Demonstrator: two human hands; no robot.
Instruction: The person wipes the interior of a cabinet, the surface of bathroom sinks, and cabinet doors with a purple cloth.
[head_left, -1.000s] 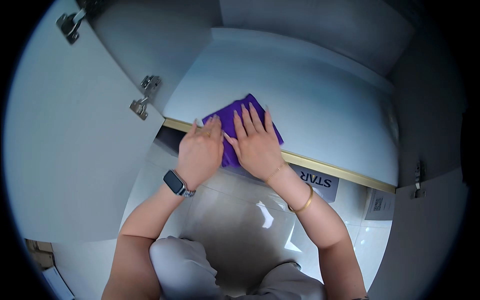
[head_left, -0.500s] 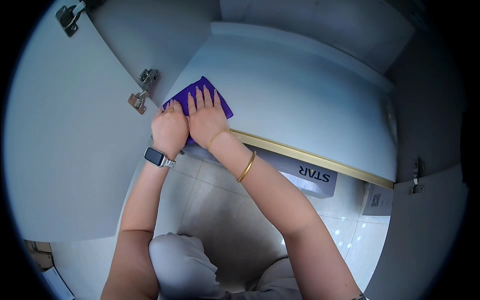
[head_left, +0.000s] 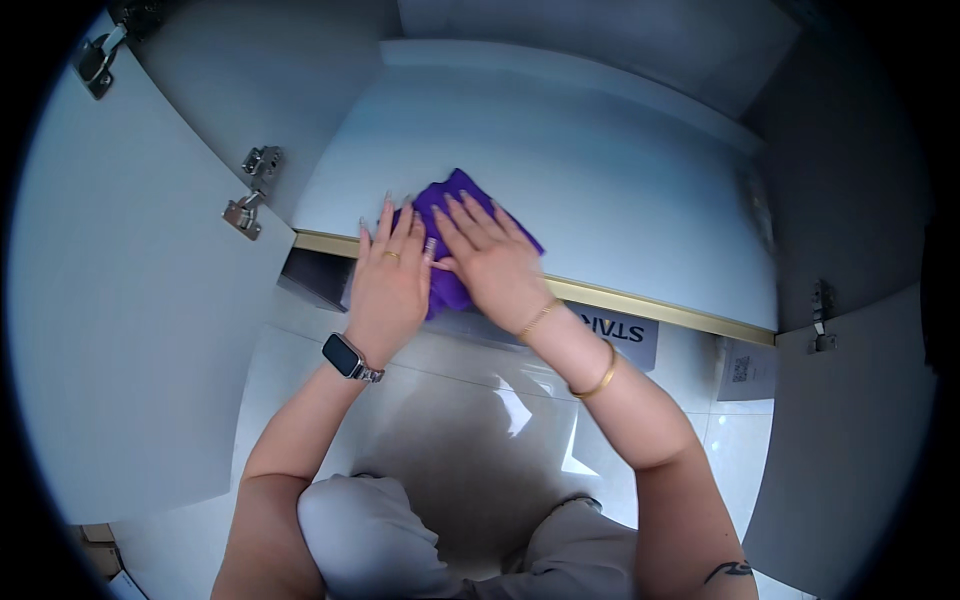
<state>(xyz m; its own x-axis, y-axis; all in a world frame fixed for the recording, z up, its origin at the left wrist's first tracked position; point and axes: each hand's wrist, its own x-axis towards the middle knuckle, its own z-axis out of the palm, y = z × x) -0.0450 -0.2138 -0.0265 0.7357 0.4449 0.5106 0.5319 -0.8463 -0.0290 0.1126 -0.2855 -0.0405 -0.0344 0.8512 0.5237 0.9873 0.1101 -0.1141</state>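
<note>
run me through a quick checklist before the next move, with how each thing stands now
1. Right hand flat on the purple cloth: ok, fingers extended.
2. Left hand on the cloth: ok, over its left part.
3. Cloth wholly on the shelf: not ok, part hangs over the gold front edging.
4. Both doors open: ok, left door and right door stand swung out.
5. Watch off the cloth: ok.
6. Cloth damp or dry: cannot tell.
</note>
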